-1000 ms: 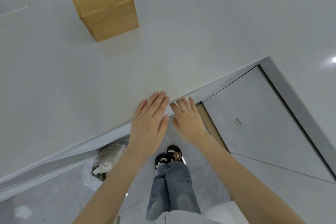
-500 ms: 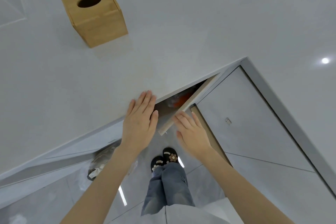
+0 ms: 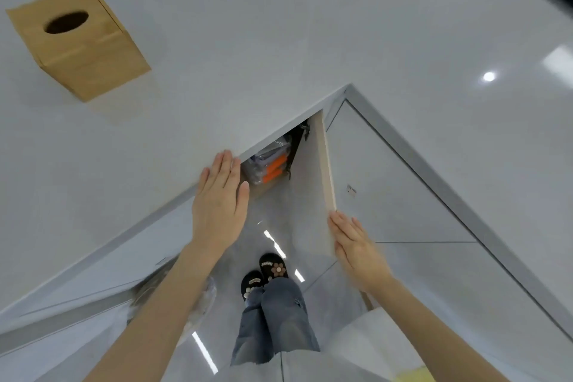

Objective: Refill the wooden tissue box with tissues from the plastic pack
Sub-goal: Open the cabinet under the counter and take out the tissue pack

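The wooden tissue box (image 3: pixel 77 40) stands on the white countertop (image 3: pixel 279 40) at the far left, its round top hole dark. Below the counter edge a cabinet door (image 3: pixel 313 189) stands swung open. Inside the cabinet lie plastic packs (image 3: pixel 269 161) with orange ends. My left hand (image 3: pixel 220 201) rests flat, fingers together, against the counter edge beside the opening. My right hand (image 3: pixel 356 248) has its fingers on the outer edge of the open door. Neither hand holds anything loose.
A second cabinet front (image 3: pixel 403 183) faces me at the right of the open door. A crumpled bag (image 3: pixel 173 291) sits on the floor at lower left behind my left arm. My feet (image 3: pixel 266 276) stand on the glossy tiled floor.
The cabinet door has swung from closed to wide open, pulled rightward by my right hand. The packs inside came into view. My left hand stayed at the counter edge.
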